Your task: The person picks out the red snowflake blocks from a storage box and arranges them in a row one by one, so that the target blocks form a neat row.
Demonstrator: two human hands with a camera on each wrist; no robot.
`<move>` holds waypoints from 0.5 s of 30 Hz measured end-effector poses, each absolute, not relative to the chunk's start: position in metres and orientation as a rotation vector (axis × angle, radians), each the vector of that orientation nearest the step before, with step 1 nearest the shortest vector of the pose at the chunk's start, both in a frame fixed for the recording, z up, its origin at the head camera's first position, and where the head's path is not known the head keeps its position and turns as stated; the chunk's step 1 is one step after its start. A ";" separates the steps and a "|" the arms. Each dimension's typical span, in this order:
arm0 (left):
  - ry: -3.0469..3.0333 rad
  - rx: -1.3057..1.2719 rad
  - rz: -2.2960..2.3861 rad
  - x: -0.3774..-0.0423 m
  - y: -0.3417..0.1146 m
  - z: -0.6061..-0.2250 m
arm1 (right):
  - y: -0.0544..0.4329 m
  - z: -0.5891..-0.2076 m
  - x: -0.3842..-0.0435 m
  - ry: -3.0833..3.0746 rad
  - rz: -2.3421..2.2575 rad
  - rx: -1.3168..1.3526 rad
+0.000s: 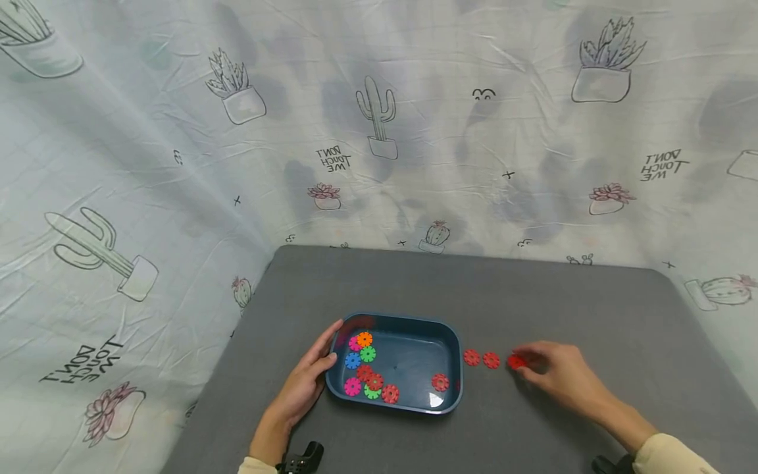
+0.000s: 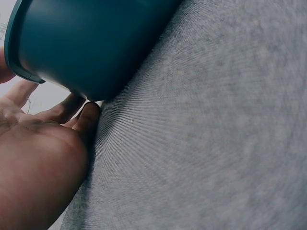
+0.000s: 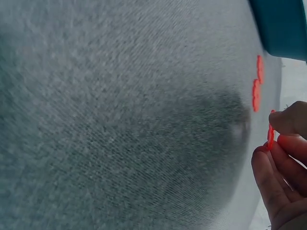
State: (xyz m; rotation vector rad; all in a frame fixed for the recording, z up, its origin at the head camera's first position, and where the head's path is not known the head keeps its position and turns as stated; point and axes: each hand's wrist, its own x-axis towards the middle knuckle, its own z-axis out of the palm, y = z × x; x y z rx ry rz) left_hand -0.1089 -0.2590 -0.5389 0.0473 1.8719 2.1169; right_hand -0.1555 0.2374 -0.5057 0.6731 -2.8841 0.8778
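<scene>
Pinching a round, red, notched plastic disc (image 1: 516, 361) between thumb and fingertips of the right hand (image 1: 556, 372), over a gray, cloth-covered table (image 1: 521, 296); cannot tell whether touching it. Gripping the left end of a dark blue, rectangular plastic tray (image 1: 408, 352) with the left hand (image 1: 301, 390), thumb at the rim, fingers against the outer wall. Between tray and pinched disc, flat on the table, two loose red discs (image 1: 491, 360), just beside each other. Inside the tray, clustered toward the left, notched discs (image 1: 368, 354) in pink, orange, green, blue and red; alone near the right wall, one red disc (image 1: 440, 382). Behind the table, white fabric (image 1: 426, 184) printed with potted cacti.
</scene>
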 end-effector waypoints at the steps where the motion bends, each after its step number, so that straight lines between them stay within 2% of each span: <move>1: 1.873 0.045 2.117 -0.109 -0.259 -0.539 | 0.236 -0.508 -0.157 -2.890 0.873 0.679; 15: 1.875 0.060 2.129 -0.106 -0.258 -0.544 | 0.230 -0.523 -0.163 -2.825 0.750 0.818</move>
